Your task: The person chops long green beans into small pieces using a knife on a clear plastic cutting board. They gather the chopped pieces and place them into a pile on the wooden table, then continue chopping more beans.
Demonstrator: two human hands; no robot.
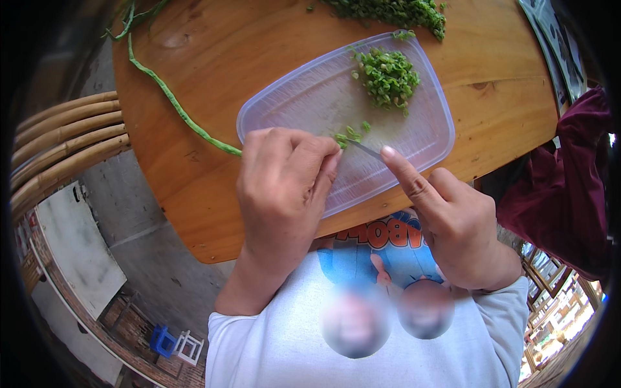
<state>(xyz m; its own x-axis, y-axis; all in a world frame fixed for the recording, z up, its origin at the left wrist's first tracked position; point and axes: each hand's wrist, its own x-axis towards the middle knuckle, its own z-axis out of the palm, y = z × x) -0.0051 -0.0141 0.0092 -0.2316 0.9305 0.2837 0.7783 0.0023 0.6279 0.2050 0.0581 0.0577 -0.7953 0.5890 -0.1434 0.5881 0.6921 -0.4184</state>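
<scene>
My left hand [286,179] is closed on a long green bean [182,112], which trails from it to the upper left over the table. My right hand [444,213] grips a knife [366,150], its index finger laid along the back; the handle is hidden in the hand. The blade tip touches a few cut bean pieces [342,140] beside my left fingertips. Both hands are over the near part of a translucent plastic lid or tray [301,89]. A heap of chopped green beans [388,77] lies on its upper right part.
The wooden table [495,92] bears a larger heap of chopped greens [398,12] at the top and more long beans [140,17] at the upper left. Bamboo rails [73,131] stand left of it. Dark red cloth [558,194] hangs at the right.
</scene>
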